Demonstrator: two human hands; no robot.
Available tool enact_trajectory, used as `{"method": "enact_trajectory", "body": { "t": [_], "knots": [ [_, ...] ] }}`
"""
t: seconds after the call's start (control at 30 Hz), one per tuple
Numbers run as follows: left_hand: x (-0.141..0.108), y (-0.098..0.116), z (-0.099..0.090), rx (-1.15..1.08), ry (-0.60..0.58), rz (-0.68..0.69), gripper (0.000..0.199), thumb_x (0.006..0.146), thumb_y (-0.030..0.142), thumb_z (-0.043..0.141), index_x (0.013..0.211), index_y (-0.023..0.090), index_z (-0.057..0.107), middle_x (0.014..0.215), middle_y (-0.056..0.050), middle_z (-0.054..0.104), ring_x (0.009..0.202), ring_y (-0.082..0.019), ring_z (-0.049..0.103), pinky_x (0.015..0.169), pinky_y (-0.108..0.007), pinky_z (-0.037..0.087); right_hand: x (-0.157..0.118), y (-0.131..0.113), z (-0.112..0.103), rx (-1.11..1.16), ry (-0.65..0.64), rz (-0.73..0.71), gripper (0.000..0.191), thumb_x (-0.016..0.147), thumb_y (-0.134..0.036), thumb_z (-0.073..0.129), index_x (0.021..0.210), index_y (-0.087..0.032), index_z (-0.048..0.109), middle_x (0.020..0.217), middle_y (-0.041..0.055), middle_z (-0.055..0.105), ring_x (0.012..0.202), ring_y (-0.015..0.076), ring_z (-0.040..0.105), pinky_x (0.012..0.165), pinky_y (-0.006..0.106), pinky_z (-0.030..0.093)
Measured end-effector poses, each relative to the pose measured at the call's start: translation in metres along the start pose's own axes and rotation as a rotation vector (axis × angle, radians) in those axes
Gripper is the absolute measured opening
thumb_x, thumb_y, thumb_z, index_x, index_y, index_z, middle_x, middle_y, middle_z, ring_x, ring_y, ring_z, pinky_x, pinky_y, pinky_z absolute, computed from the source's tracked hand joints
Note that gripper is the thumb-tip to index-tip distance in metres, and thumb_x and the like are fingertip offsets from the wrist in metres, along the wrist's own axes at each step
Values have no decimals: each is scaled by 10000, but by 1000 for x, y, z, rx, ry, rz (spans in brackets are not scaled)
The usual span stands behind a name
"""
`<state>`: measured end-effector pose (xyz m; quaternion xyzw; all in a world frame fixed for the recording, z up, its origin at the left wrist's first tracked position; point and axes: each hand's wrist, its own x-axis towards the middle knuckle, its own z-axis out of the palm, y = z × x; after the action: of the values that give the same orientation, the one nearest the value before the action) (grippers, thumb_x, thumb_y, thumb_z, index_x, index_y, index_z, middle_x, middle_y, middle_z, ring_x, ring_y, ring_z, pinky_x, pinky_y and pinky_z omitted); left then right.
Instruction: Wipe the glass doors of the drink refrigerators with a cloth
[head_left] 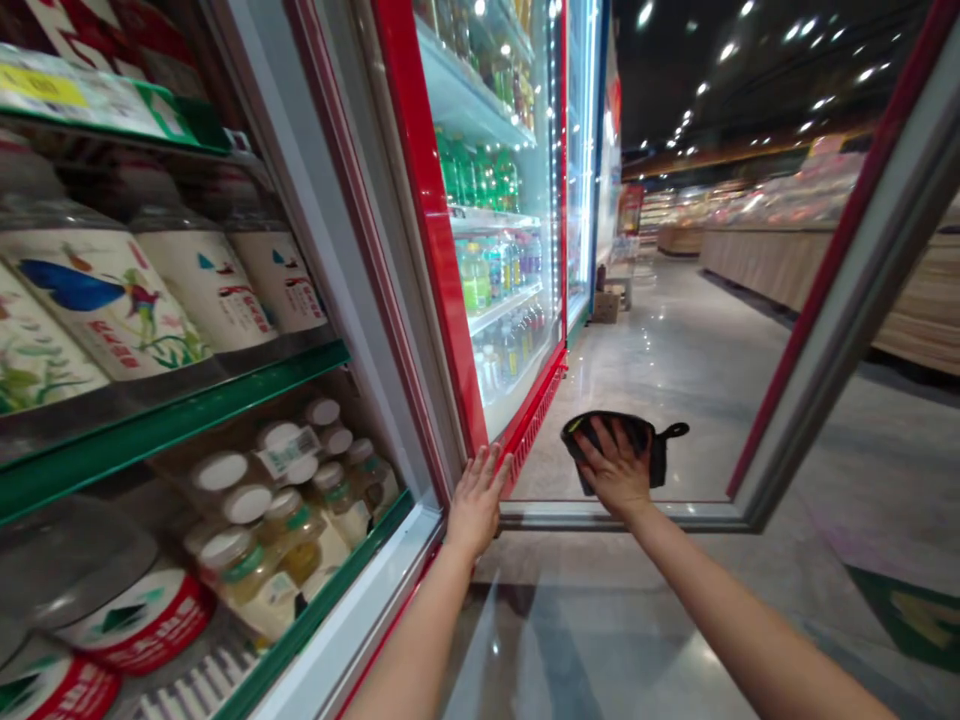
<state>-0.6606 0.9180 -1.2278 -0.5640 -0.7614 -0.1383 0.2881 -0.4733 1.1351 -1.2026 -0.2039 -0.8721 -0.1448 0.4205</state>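
Observation:
A black cloth (655, 455) with a small hanging loop lies against the inner side of the open glass door. My right hand (619, 464) holds it there, flat on the pane with the fingers spread over the cloth. My left hand (476, 500) rests with fingers stretched out at the hinge side, where the door meets the red cabinet frame; it holds nothing. The door's grey lower frame (630, 516) runs just below both hands.
Left of me, large labelled bottles (112, 290) stand on a green-edged shelf (180, 420). Below are small white-capped bottles (289, 520). Beyond the door is a red-framed drinks cooler (439, 230). Wooden display counters (772, 260) line the aisle's right side. The floor (660, 340) is shiny.

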Motion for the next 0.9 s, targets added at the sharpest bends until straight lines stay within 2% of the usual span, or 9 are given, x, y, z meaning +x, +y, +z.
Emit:
{"method": "enact_trajectory", "body": {
  "t": [0.1, 0.17, 0.3, 0.37, 0.5, 0.6, 0.67, 0.73, 0.9],
  "knots": [
    [1, 0, -1, 27, -1, -16, 847, 826, 47, 527, 1594, 261, 240, 1671, -53, 190, 1560, -257, 122, 1239, -484, 307, 26, -38, 10, 18, 52, 81, 578, 912, -390, 621, 1475, -395, 491, 1577, 79, 450, 1473, 368, 314, 1164, 727, 0],
    [3, 1, -2, 36, 5, -14, 830, 835, 51, 525, 1591, 253, 249, 1668, -57, 204, 1560, -258, 117, 1239, -478, 307, 15, -44, 17, 60, 24, -2, 566, 926, -341, 603, 1475, -411, 484, 1556, 69, 481, 1455, 339, 359, 1180, 701, 18],
    [4, 8, -3, 51, 52, -18, 856, 843, 81, 548, 1605, 232, 189, 1672, -86, 195, 1563, -268, 94, 1262, -521, 223, -48, -4, 25, 196, -184, -456, 590, 949, -127, 466, 1462, -417, 483, 1446, -20, 606, 1315, 150, 537, 1236, 490, 157],
    [4, 14, -2, 61, 97, -11, 852, 859, 121, 565, 1609, 217, 171, 1673, -105, 198, 1565, -277, 77, 1274, -554, 133, -71, 29, 19, 235, -259, -520, 603, 947, -96, 441, 1468, -397, 477, 1427, -34, 622, 1276, 111, 566, 1227, 430, 209],
    [13, 30, 4, 43, 98, 201, 844, 849, 132, 594, 1595, 295, 233, 1670, -52, 243, 1568, -232, 63, 1289, -491, 14, -67, 94, -5, 243, -146, -31, 413, 957, -266, 531, 1320, -442, 619, 1422, -51, 622, 1358, 184, 509, 1226, 447, 226],
    [25, 42, 10, 26, 71, 229, 869, 823, 135, 620, 1587, 327, 254, 1678, -30, 211, 1569, -231, 30, 1287, -474, -18, -49, 116, -9, 174, 61, 406, 489, 974, -388, 484, 1448, -275, 519, 1615, 102, 380, 1528, 326, 236, 1213, 573, 231],
    [32, 48, 14, 18, 63, 177, 890, 814, 162, 645, 1594, 307, 241, 1685, -46, 160, 1567, -250, -5, 1282, -487, -32, -41, 108, 3, 138, 202, 634, 648, 1007, -378, 357, 1594, -148, 209, 1682, 211, 111, 1561, 365, 20, 1203, 657, 206],
    [36, 51, 17, 12, 56, 139, 919, 805, 180, 662, 1601, 295, 217, 1690, -57, 105, 1566, -267, -24, 1278, -503, -37, -35, 83, 24, 133, 325, 833, 701, 1017, -320, 238, 1599, -102, -85, 1669, 272, -46, 1557, 367, -59, 1195, 712, 151],
    [38, 52, 22, -11, 58, 135, 964, 787, 174, 673, 1607, 304, 183, 1695, -49, 40, 1568, -294, -6, 1277, -523, 0, -26, 17, 72, 216, 435, 1033, 716, 1006, -317, 159, 1567, -40, -188, 1622, 372, 31, 1542, 404, 146, 1131, 773, 198]
  ]
}}
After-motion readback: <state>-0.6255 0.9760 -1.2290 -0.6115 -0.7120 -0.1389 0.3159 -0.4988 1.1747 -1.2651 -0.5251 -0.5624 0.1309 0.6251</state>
